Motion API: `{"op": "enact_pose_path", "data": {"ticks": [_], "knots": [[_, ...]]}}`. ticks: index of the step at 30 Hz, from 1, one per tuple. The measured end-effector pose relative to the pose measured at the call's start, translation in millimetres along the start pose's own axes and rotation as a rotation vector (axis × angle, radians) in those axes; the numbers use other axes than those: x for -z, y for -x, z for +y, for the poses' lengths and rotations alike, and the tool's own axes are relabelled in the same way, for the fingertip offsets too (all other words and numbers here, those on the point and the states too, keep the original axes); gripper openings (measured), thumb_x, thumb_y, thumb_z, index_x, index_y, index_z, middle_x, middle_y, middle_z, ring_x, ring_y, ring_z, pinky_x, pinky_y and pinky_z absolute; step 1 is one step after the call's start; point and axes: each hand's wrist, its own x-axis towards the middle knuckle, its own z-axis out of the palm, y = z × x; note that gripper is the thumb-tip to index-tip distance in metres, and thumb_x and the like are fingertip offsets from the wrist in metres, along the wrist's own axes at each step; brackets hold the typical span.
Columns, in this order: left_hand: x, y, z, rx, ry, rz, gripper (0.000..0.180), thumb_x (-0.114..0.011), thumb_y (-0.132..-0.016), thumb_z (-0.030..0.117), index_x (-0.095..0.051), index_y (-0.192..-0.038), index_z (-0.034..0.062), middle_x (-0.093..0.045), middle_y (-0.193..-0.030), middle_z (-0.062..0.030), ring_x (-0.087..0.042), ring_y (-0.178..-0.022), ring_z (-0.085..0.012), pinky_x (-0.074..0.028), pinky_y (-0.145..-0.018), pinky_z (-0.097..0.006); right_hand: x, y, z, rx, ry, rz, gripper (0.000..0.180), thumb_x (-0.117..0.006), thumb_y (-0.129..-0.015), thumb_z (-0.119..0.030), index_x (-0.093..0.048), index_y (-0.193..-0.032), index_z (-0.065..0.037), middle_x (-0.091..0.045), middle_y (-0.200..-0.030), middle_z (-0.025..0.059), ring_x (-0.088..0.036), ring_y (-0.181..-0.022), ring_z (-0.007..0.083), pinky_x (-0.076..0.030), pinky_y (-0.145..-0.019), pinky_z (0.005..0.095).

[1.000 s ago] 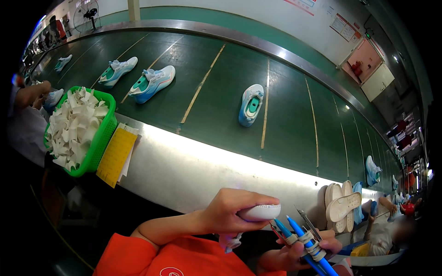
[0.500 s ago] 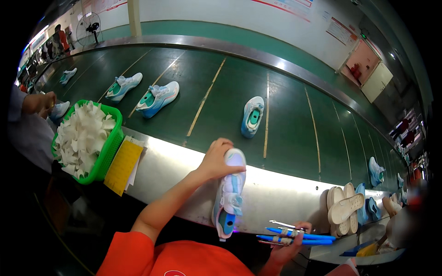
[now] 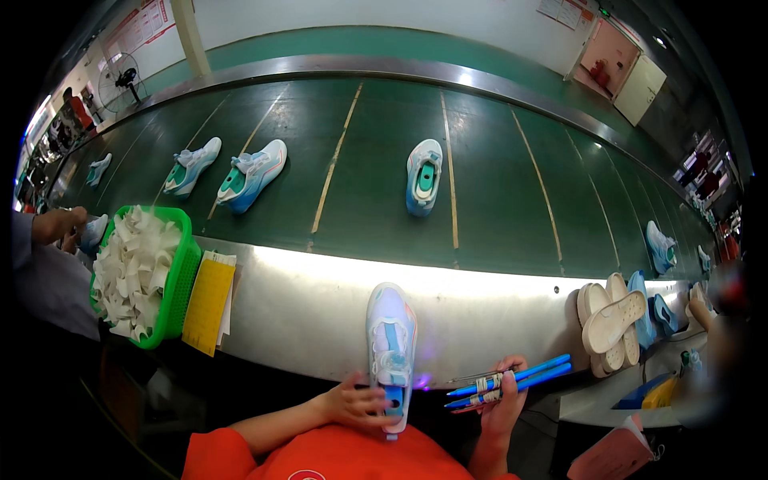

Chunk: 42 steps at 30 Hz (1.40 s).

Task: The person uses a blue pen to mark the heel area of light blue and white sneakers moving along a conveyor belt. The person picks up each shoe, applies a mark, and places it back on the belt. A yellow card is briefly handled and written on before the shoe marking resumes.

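A white and light-blue sneaker (image 3: 391,332) lies on the metal ledge in front of me, toe pointing away and heel toward my body. At its collar is my left hand (image 3: 358,402), its fingers apart and slightly blurred, overlapping the shoe opening and the blue-green insole. Whether they press on the shoe, I cannot tell. To the right, my right hand (image 3: 504,398) is closed around several blue pens (image 3: 532,374) with pale bands wound round them. A thin metal tool shows beside the pens.
A green belt (image 3: 384,200) carries several similar sneakers. At left stand a green basket (image 3: 188,276) of white scraps and a yellow card (image 3: 210,308). Beige soles (image 3: 612,324) pile up at right. Another person's hand (image 3: 60,226) works at far left.
My left hand has left the shoe's toe and come back to its collar. The shoe now lies lower and nearer to me. The right hand still grips the pens.
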Motion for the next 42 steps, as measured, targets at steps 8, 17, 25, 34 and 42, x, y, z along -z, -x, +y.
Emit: {"op": "enact_pose_path", "data": {"ticks": [8,17,25,34,42], "knots": [[9,-27,-24,-0.150,0.219,0.015,0.056,-0.069,-0.073,0.021,-0.041,-0.120,0.0353,-0.039,-0.133,-0.0056,-0.040,-0.121,-0.0207,-0.022,-0.106,-0.046,-11,6,-24,0.084,-0.044,-0.088,0.035,-0.048,-0.085,-0.040,-0.038,-0.084,-0.006,-0.040,-0.064,0.0037,-0.040,-0.045,0.0093,-0.032,-0.033,0.0210],[101,-125,-38,0.240,0.634,-0.023,0.069,-0.079,-0.058,0.017,-0.047,-0.120,0.0202,-0.045,-0.125,-0.0158,-0.049,-0.111,-0.0362,-0.045,-0.088,-0.040,-26,27,-66,0.322,-0.003,-0.209,0.040,-0.058,-0.082,-0.039,-0.044,-0.080,-0.002,-0.050,-0.058,0.0109,-0.045,-0.041,0.0112,-0.038,-0.037,0.0211],[102,-133,-25,0.311,0.556,0.000,0.071,-0.075,-0.061,0.011,-0.045,-0.124,0.0204,-0.048,-0.120,-0.0149,-0.054,-0.105,-0.0343,-0.050,-0.080,-0.036,-60,45,-64,0.466,0.117,-0.190,0.040,-0.056,-0.084,-0.038,-0.040,-0.074,-0.003,-0.047,-0.052,0.0085,-0.045,-0.040,0.0097,-0.036,-0.035,0.0170],[101,-126,-28,0.299,0.589,0.015,0.070,-0.075,-0.061,0.012,-0.046,-0.124,0.0200,-0.048,-0.119,-0.0150,-0.054,-0.105,-0.0343,-0.051,-0.079,-0.036,-70,49,-56,0.488,0.107,-0.158,0.039,-0.057,-0.083,-0.037,-0.040,-0.074,-0.003,-0.046,-0.053,0.0068,-0.041,-0.041,0.0072,-0.034,-0.036,0.0166],[106,-124,-28,0.305,0.584,0.010,0.067,-0.075,-0.063,0.013,-0.047,-0.123,0.0214,-0.048,-0.118,-0.0144,-0.054,-0.105,-0.0335,-0.051,-0.078,-0.036,-72,51,-53,0.533,0.111,-0.192,0.037,-0.056,-0.084,-0.036,-0.041,-0.074,-0.003,-0.047,-0.054,0.0062,-0.041,-0.043,0.0069,-0.034,-0.037,0.0161]]}}
